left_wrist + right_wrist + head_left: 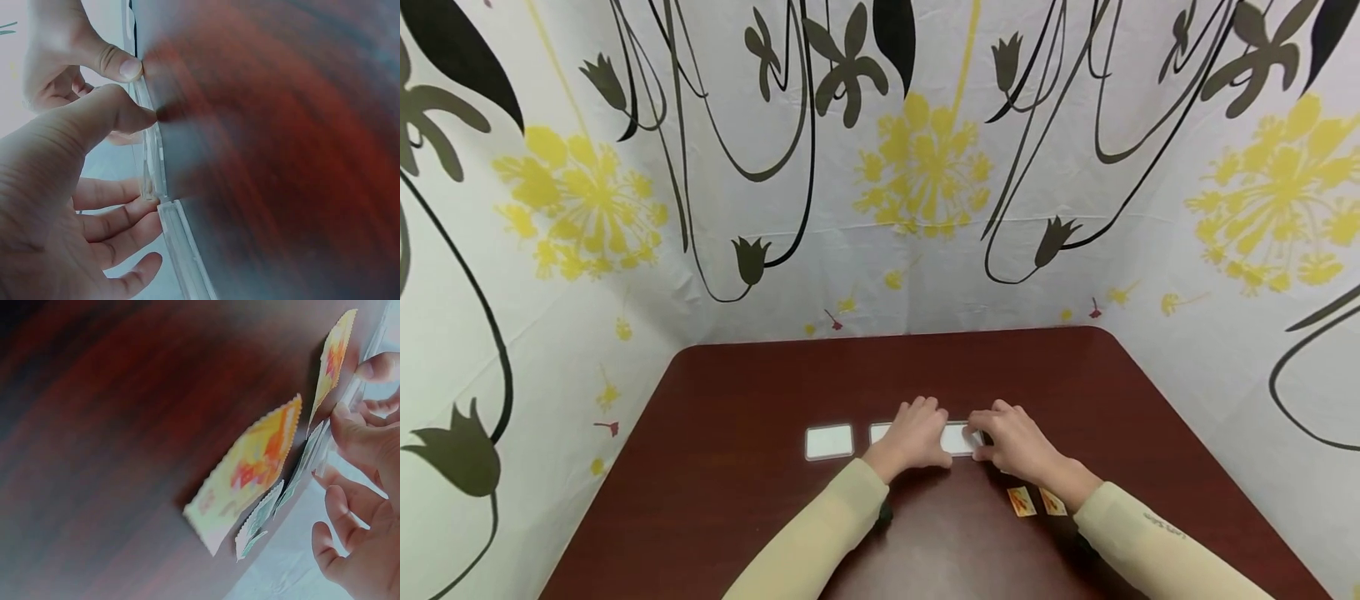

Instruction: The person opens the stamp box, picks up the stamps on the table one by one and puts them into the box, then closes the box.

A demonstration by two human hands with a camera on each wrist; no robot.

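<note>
"left hand point(913, 437) hiding much?"

"yeah, most of the middle case point(878, 432); can't make out what's inside."

"grip?"

"thumb and fingers pinch the right case point(957, 439), row's right end, on the dark red table point(760, 392). right hand point(1017, 443) pinches its other side."

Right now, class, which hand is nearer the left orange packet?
Right: the right hand is just beyond the left orange packet; the left hand is farther, off to its left.

Booth-like enclosure, creased flower-printed fabric walls point(940, 283) on three sides, round-cornered reddish-brown table point(745, 392) between them
</note>
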